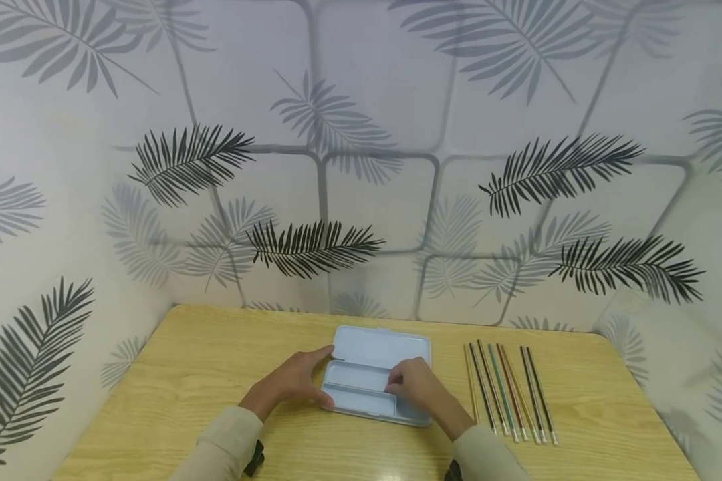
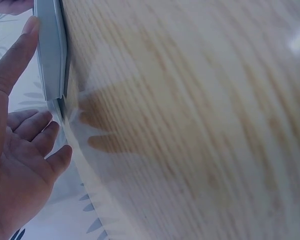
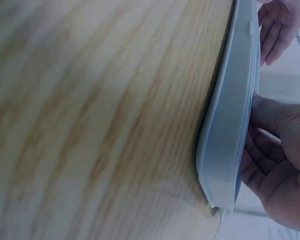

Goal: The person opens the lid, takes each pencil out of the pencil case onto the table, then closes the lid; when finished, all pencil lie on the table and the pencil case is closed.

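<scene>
A pale blue pencil case (image 1: 361, 402) lies on the table with its lid (image 1: 379, 346) swung back. Long compartments run along its inside. At its left end is my left hand (image 1: 295, 379), thumb against the front corner and a finger by the hinge side. In the left wrist view, the other fingers (image 2: 40, 132) hang loosely curled beyond the end of the case. Over the right half, my right hand (image 1: 418, 386) reaches inside with curled fingers, pinching at the long divider (image 1: 357, 389); its fingertips are partly hidden. The right wrist view shows the thumb (image 3: 270, 114) behind the case wall.
Several pencils (image 1: 507, 394) lie side by side on the wooden table (image 1: 216, 361), right of the case, white ends toward me. The right forearm is close to the nearest ones. A leaf-patterned wall covering (image 1: 373, 200) stands behind the table.
</scene>
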Available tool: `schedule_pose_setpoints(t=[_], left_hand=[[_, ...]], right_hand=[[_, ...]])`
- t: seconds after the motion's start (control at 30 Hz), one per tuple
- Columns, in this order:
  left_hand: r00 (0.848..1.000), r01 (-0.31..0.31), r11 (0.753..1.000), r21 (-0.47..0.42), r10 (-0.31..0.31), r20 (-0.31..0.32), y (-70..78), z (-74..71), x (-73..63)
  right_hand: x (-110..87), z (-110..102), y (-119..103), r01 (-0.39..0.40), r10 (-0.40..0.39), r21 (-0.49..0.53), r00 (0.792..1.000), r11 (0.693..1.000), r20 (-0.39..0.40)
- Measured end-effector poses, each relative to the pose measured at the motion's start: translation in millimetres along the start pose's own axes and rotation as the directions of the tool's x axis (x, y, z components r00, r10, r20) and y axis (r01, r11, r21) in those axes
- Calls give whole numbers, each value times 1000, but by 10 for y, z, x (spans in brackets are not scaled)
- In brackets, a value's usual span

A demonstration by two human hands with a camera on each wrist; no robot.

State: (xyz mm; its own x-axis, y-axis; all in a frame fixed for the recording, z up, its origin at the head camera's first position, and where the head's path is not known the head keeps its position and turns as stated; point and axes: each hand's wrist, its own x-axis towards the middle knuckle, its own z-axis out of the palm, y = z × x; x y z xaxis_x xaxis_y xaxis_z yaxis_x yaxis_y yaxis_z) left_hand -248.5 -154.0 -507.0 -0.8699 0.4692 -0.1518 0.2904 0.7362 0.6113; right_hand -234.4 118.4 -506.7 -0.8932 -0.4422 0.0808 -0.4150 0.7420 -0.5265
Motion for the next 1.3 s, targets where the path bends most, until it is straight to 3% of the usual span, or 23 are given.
schedule_pose_setpoints(t=[0.3, 0.73, 0.93, 1.3], left_hand=[[1000, -18, 1000, -1, 18, 2, 1, -29, -17], [1000, 2, 1000, 2, -2, 5, 5, -30, -17], [1000, -7, 1000, -3, 7, 9, 12, -34, -21], [1000, -15, 1000, -5, 15, 10, 2, -21, -10]], right_hand=[[61, 4, -30, 31, -22, -110, 997, 993, 77], [119, 15, -90, 130, -110, -236, 989, 963, 95], [107, 10, -65, 94, -79, -193, 993, 977, 84], [-4, -226, 52, 30, -25, 45, 994, 999, -105]])
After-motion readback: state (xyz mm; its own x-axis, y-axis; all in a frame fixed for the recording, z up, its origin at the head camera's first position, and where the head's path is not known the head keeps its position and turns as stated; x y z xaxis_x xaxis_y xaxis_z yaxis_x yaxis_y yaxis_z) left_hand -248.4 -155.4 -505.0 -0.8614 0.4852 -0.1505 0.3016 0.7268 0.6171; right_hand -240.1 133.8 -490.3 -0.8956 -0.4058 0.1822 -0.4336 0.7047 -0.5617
